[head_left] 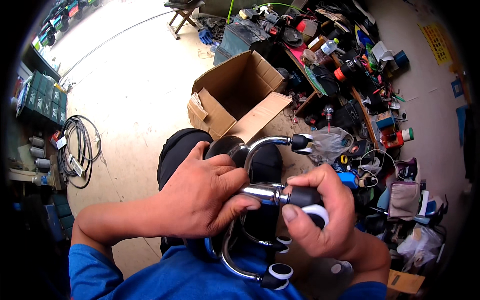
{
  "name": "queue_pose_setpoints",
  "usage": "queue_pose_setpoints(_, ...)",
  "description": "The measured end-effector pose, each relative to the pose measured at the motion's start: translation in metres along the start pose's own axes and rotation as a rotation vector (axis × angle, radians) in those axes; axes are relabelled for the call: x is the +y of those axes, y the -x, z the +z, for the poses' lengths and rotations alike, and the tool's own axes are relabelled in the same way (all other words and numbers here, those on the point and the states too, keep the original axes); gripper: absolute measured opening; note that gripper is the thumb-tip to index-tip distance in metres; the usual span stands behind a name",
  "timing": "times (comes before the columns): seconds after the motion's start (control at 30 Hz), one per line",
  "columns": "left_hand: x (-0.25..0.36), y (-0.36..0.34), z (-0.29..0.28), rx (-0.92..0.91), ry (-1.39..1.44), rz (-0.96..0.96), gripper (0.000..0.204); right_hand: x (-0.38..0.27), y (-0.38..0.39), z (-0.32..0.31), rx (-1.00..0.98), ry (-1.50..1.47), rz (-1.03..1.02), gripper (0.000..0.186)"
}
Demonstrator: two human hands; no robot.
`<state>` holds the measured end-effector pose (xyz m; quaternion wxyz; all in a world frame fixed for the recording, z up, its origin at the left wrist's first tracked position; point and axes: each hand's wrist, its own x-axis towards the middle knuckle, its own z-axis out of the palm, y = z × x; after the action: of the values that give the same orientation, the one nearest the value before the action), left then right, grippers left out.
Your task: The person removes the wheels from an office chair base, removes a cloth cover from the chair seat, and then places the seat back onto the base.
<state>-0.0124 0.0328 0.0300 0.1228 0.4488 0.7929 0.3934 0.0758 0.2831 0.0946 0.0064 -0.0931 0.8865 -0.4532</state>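
1. Lying on the floor at far left, a coil of black cable point(64, 160) rests well apart from the work at the lap.

2. Clasping a chrome base point(260, 145), the left hand point(192, 195) has its grip closed around one straight-looking chrome arm point(262, 192), thumb laid along the metal. Firmness here matters most: a slack hold could let the whole piece roll.

3. Standing open on the floor beyond the knees, a cardboard box point(215, 117) leaves the hands room.

4. Resting at the lap, before a blue shirt point(165, 275), the base spreads its curved arms; a lower caster point(277, 276) and an upper caster point(301, 143) sit at two ends. Keeping both clear of the sleeves should prevent snags.

5. Meeting the chrome arm's end, a black caster with a white rim point(305, 196) is pinched by the right hand point(325, 210), its grip closed with thumb and forefinger around the part. Force is best kept in line with the arm, on the housing rather than the wheel. How deeply the stem sits cannot be told.

6. Lying farther right, a clear plastic bag point(332, 142) borders the clutter.
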Motion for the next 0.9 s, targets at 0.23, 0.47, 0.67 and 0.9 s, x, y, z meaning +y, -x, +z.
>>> queue_pose_setpoints(0.23,-0.007,0.006,0.001,-0.009,-0.006,0.075,0.035,0.008,-0.022,-0.012,-0.146,0.235,-0.462,0.044)
queue_pose_setpoints(0.47,-0.018,-0.004,0.001,-0.042,-0.02,0.096,0.04,0.021,-0.038,-0.015,-0.203,0.161,-0.491,0.045)
queue_pose_setpoints(0.67,-0.022,-0.012,0.002,-0.051,-0.016,0.102,0.043,0.026,-0.041,-0.015,-0.199,0.121,-0.448,0.046)
queue_pose_setpoints(0.9,-0.022,-0.012,0.001,-0.05,-0.016,0.085,0.042,0.023,-0.044,-0.014,-0.252,0.177,-0.433,0.058)
